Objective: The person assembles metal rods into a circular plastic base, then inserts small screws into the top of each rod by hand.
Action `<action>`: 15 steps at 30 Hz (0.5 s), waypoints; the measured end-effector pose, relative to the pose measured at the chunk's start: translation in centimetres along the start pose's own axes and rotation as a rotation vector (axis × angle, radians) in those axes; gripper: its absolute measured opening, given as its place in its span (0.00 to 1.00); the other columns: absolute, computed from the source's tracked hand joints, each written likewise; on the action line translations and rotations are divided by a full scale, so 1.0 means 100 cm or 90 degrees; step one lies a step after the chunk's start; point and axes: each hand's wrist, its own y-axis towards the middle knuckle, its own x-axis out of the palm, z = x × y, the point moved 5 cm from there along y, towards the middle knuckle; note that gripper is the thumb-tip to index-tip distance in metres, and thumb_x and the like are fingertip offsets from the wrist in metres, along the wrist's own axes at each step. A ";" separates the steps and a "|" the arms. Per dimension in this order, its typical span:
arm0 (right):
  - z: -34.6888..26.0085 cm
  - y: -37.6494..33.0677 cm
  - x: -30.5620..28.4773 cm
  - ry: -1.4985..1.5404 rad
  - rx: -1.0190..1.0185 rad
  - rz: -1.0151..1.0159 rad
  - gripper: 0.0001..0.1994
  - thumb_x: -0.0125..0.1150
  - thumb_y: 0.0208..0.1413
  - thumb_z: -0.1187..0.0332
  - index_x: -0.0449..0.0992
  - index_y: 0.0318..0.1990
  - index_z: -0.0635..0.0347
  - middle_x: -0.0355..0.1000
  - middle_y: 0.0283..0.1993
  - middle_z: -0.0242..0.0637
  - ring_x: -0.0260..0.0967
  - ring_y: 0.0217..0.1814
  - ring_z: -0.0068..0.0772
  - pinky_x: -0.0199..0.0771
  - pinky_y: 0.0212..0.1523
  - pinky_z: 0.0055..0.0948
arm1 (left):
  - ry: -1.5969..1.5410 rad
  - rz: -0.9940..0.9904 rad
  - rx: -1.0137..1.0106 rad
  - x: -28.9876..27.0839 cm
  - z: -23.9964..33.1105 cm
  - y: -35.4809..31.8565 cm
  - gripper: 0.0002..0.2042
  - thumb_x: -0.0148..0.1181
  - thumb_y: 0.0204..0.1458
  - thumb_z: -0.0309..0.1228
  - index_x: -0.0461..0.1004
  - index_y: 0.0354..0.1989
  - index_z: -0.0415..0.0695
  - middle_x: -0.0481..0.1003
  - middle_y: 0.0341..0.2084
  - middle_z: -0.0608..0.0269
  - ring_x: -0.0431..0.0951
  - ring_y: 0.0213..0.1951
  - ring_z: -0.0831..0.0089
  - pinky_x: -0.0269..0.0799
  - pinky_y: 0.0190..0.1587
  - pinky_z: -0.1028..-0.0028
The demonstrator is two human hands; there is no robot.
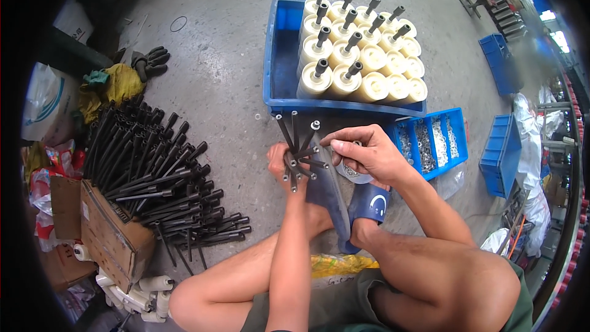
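Note:
My left hand (278, 161) is wrapped round a bunch of dark metal rods (295, 138) that fan out, ends up. One rod's end carries a small light ring or washer (315, 125). To the right of the bunch is my right hand (372, 151), its thumb and fingers pinched together; a small dark piece seems to be between them, too small to name. Under that hand a round, pale object (352, 172) partly shows. A blue tray (283, 89) ahead holds rows of cream cylinders (373, 88), several with black rods (321, 68) standing in them.
A large heap of black rods (153, 172) spills from a cardboard box (117, 227) at the left. A blue divided bin (458, 148) at the right holds small metal parts (438, 141). Black gloves (150, 62) lie on a yellow sack. Blue crates (501, 154) stand farther right.

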 end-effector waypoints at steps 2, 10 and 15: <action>-0.001 0.006 0.009 0.014 0.004 -0.046 0.14 0.64 0.67 0.62 0.84 0.54 0.60 0.78 0.31 0.26 0.64 0.27 0.09 0.61 0.24 0.14 | 0.006 -0.044 0.009 -0.003 0.012 -0.003 0.32 0.73 0.39 0.54 0.68 0.42 0.41 0.69 0.37 0.53 0.69 0.44 0.53 0.62 0.50 0.56; -0.015 0.033 0.016 -0.142 -0.107 -0.094 0.15 0.70 0.61 0.64 0.86 0.51 0.63 0.82 0.35 0.29 0.74 0.35 0.18 0.74 0.38 0.23 | -0.026 -0.161 0.060 -0.015 0.075 -0.010 0.40 0.77 0.34 0.55 0.66 0.50 0.41 0.68 0.45 0.54 0.66 0.52 0.56 0.59 0.55 0.55; -0.031 0.028 0.011 -0.358 -0.148 0.023 0.19 0.81 0.46 0.55 0.84 0.31 0.64 0.79 0.27 0.38 0.73 0.31 0.26 0.73 0.38 0.30 | -0.018 -0.194 0.061 -0.022 0.092 0.000 0.46 0.79 0.31 0.55 0.64 0.56 0.41 0.67 0.50 0.54 0.64 0.57 0.58 0.58 0.59 0.54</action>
